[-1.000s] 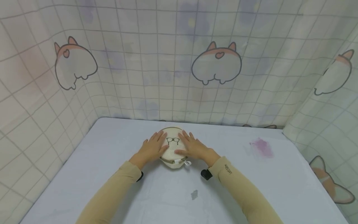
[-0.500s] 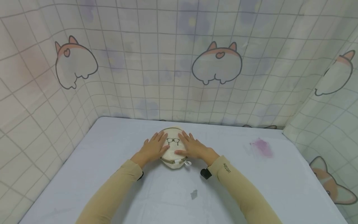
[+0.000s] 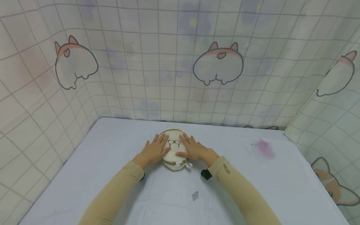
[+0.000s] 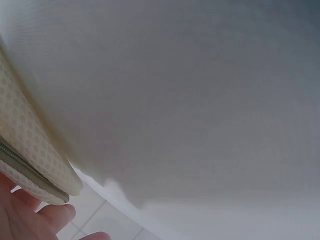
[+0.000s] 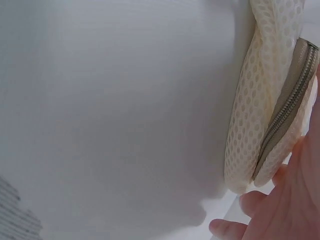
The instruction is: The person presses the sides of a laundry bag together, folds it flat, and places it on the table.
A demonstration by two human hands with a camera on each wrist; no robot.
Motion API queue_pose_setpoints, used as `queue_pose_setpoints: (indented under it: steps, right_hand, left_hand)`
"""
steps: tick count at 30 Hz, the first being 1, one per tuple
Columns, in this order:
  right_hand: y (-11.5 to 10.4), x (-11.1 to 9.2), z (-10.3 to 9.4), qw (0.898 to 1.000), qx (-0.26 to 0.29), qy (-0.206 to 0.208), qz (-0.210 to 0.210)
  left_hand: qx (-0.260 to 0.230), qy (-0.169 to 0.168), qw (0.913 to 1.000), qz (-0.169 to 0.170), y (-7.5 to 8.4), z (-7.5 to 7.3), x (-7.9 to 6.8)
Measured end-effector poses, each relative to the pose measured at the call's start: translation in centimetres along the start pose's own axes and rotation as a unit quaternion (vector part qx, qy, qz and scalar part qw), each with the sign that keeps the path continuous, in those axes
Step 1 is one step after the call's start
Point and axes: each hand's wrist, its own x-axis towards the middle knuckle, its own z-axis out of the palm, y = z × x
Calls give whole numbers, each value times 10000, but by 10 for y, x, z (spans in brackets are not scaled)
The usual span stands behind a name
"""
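Observation:
A round cream mesh laundry bag (image 3: pixel 174 153) lies on the white table, with a pair of glasses printed on its top and a brown zipper around its edge. My left hand (image 3: pixel 153 151) rests on its left side, fingers spread and straight. On the right side my right hand (image 3: pixel 195 150) lies the same way, thumb across the top. In the left wrist view the bag's mesh side (image 4: pixel 30 120) and zipper appear beside the fingers (image 4: pixel 55 216). The right wrist view shows the zipper (image 5: pixel 290 110) closed along the bag, with the hand over it. A white tag (image 3: pixel 189 164) sticks out at the front right.
The white table (image 3: pixel 112 150) carries a pink stain (image 3: pixel 263 147) at right and a small grey patch (image 3: pixel 195 195) near the front. A gridded curtain (image 3: pixel 157 78) with cartoon corgis stands behind and at both sides.
The bag and both hands have shifted very slightly toward the front. The hands keep the same spread pose on the bag.

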Motion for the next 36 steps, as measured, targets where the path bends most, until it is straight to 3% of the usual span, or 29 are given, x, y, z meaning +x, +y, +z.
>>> queue_pose_setpoints:
  steps: [11, 21, 36]
  right_hand:
    - [5, 6, 3, 9998, -20, -171, 93]
    - [4, 4, 2, 9997, -146, -150, 105]
    - [3, 6, 7, 9980, -594, -46, 205]
  left_hand:
    - [95, -318, 9994, -36, 5, -9, -2]
    - [127, -298, 9995, 5, 2, -5, 0]
    - [52, -287, 9996, -10, 9, -11, -8]
